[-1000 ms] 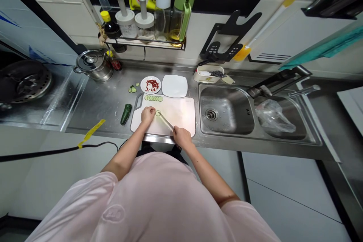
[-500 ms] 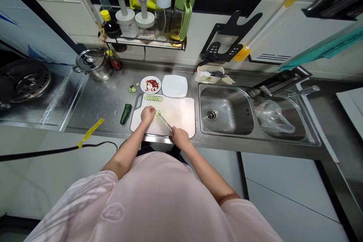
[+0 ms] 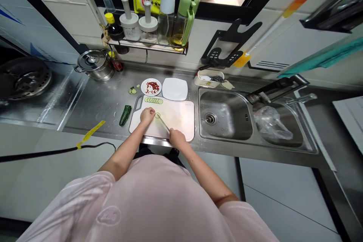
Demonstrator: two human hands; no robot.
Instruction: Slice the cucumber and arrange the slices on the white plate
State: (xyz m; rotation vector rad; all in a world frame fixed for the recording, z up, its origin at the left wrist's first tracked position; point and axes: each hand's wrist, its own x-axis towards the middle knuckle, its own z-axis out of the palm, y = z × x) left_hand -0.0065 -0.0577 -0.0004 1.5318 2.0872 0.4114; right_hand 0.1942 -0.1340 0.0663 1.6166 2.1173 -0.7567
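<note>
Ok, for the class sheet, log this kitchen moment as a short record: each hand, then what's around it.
Left hand: on the cutting board, beside a cucumber slice
Right hand: gripping a knife, tip at that slice
Board: row of cucumber slices near far edge
Left of board: green pepper
Beyond board: plate of red pieces, square plate
Right of board: sink

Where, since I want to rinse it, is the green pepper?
In the head view, the green pepper lies on the steel counter, just left of the white cutting board and the left hand.
</note>
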